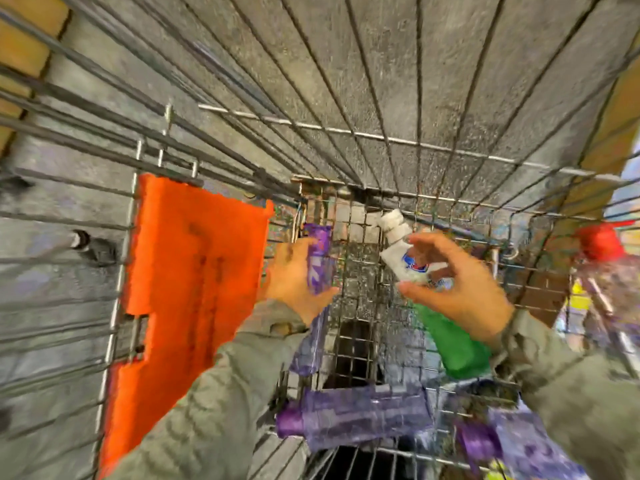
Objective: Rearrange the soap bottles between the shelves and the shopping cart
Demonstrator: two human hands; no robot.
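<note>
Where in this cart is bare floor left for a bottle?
Bare mesh floor between the purple bottle in the left hand and the green bottle in the right hand. Crowded at the near end with lying purple bottles.

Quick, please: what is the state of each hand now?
Left hand: grips a purple bottle.
Right hand: fingers curled round a green bottle.

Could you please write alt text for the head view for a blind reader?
The left hand grips a purple bottle and the right hand holds a tilted green bottle with a white cap, both inside a wire shopping cart. More purple bottles lie on its floor.
</note>
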